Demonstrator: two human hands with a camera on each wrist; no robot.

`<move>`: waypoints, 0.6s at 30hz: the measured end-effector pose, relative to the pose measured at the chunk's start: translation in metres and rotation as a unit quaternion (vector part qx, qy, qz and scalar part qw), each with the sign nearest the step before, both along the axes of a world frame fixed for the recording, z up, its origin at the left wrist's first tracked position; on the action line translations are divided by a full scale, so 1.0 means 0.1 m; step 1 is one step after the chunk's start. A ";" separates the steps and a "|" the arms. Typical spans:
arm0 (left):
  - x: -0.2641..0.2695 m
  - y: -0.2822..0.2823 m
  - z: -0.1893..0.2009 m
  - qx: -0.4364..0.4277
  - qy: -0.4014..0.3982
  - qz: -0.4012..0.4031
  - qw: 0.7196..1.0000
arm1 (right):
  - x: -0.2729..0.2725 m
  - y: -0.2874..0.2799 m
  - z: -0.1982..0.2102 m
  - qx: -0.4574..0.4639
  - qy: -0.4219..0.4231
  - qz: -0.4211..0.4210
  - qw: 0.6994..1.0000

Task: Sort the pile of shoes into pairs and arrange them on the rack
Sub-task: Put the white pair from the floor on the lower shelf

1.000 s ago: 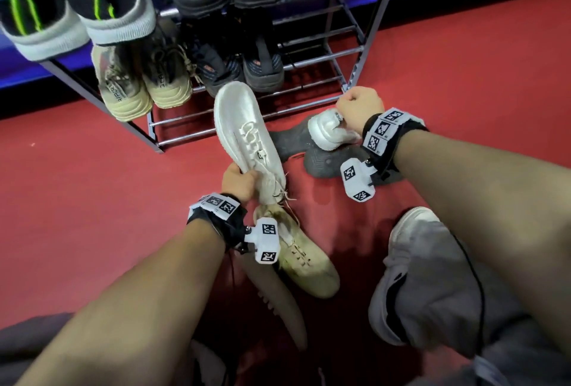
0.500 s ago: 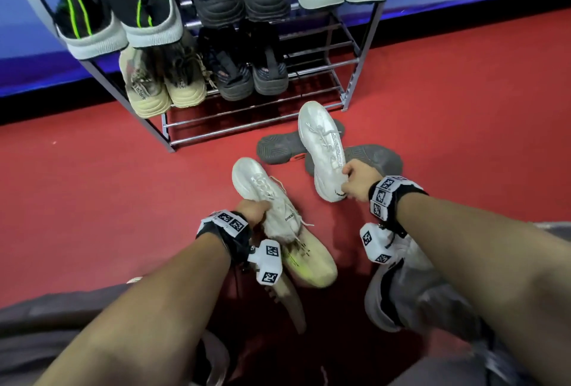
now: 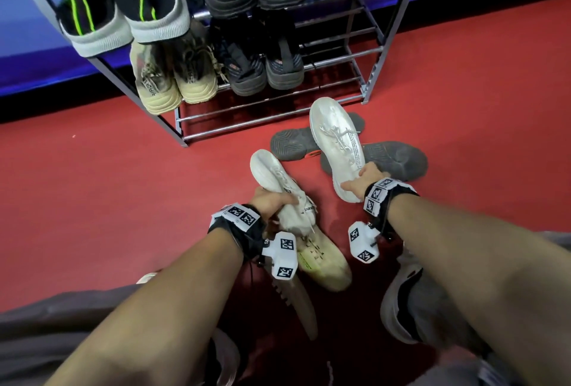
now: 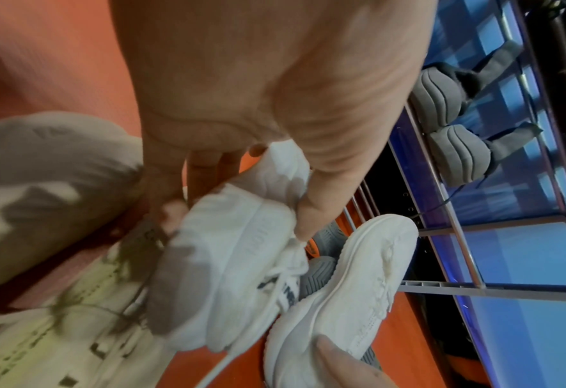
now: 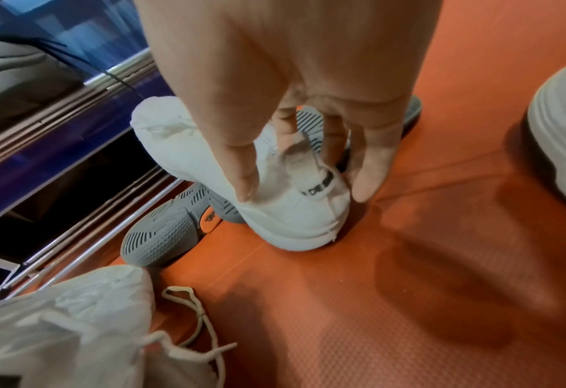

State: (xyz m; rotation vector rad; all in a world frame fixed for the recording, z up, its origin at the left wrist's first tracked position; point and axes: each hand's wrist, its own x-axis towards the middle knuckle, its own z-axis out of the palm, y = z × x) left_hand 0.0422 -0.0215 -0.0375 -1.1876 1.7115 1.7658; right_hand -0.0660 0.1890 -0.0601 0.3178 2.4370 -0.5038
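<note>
Two white shoes held | left grip (image 3: 272,200) grasped one (image 3: 272,175) | right grip (image 3: 361,180) grasped other (image 3: 336,138) | rack (image 3: 370,55) held five pairs

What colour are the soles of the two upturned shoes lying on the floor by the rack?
Grey soles with an orange patch mid-sole; the right wrist view shows it best.

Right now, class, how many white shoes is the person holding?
2: one white shoe gripped by the left hand, the other white shoe held at its heel by the right hand.
</note>
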 end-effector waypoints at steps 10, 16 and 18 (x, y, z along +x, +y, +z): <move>0.07 -0.11 0.12 -0.041 -0.027 -0.007 0.999 | -0.01 -0.04 0.11 0.080 -0.020 0.141 0.987; 0.12 -0.22 0.24 -0.100 -0.035 -0.014 0.994 | 0.02 -0.03 0.39 0.024 0.019 0.134 0.990; 0.11 -0.22 0.34 -0.106 -0.023 -0.011 0.994 | -0.01 0.02 0.58 -0.004 0.041 0.138 0.990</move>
